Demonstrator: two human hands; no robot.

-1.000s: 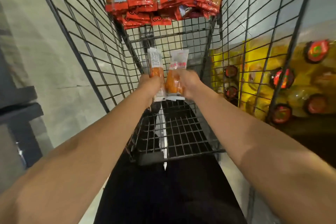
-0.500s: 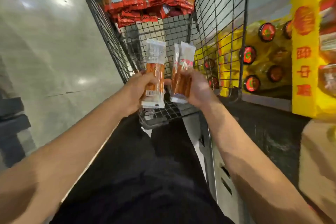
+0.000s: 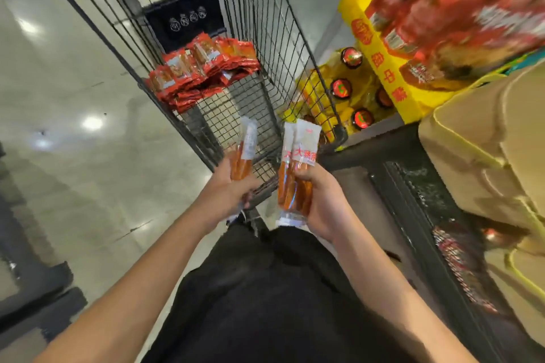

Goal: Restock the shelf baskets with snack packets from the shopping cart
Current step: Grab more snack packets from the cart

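Two hands (image 3: pixel 230 186) (image 3: pixel 324 200) grip snack packets (image 3: pixel 296 174) (count unclear).

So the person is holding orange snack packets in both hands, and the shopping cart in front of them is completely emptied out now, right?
Not quite. The head view shows each hand gripping orange snack packets, the left hand and the right hand, but the shopping cart is not empty: a pile of red snack packets lies at its far end.

Two hands (image 3: pixel 233 186) (image 3: pixel 321 203), one cart (image 3: pixel 265 38), four red-capped bottles (image 3: pixel 342 88)
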